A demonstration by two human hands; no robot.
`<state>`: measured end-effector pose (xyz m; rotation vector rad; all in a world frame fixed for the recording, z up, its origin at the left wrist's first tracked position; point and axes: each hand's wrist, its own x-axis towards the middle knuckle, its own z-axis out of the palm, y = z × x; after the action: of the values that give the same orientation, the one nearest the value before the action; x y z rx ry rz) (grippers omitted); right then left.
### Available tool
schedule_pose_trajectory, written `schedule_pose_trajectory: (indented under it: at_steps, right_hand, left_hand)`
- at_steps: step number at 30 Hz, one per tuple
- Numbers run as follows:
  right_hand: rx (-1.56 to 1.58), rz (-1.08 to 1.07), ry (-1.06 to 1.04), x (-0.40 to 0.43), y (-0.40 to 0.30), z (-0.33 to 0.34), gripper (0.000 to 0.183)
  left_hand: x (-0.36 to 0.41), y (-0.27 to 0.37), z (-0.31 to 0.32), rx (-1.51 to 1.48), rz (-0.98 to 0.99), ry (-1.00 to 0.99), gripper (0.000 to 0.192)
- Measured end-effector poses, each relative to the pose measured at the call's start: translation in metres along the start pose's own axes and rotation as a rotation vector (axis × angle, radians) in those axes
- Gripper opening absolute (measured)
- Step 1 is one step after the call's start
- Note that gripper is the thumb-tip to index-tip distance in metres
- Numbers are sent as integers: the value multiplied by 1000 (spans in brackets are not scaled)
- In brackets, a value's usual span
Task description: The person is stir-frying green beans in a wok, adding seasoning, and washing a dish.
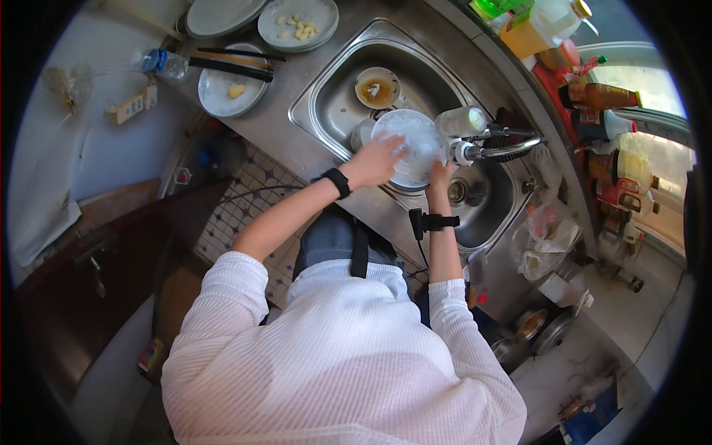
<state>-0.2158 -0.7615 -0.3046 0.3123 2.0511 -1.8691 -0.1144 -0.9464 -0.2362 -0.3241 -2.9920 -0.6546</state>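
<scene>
A wet white plate [414, 147] is held over the double steel sink, close to the chrome faucet [506, 147]. My right hand [440, 177] grips its rim from the near right side, the fingers partly hidden. Across the plate's face lies my left hand [378, 162], fingers spread and blurred, holding nothing. Beyond the plate, a bowl [378, 89] with brownish liquid and a whitish scrap stands in the left basin [334, 105]. Another pale dish [362, 134] sits partly under the plate. The right basin [489, 222] has a drain strainer [457, 191] and a dark scrubber [476, 193].
On the left counter are a plate of peeled garlic cloves [300, 28], a plate [228, 92] with a yellowish piece and chopsticks [239, 65] across it, and a water bottle [167, 64]. Sauce bottles [601, 97] line the window ledge. Plastic bags [548, 239] lie right of the sink.
</scene>
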Motion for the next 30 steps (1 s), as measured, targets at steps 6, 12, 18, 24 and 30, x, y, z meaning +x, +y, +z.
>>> schedule_pose_trajectory:
  at_steps: [6,12,18,24,30]
  right_hand:
    - [-12,-71,20,-20,-5,21,31]
    - [-43,-224,128,8,21,-8,35]
    - [61,-164,153,-4,-6,1,17]
    - [324,-81,-12,3,-11,21,33]
    - [805,262,-150,44,-77,-32,42]
  left_hand:
    - [28,-4,58,-140,238,-55,48]
    - [43,7,27,-100,33,77,55]
    - [32,-28,14,-178,-334,227,64]
    - [14,-61,30,-1238,-704,172,37]
    - [-1,-54,28,-630,-763,276,29]
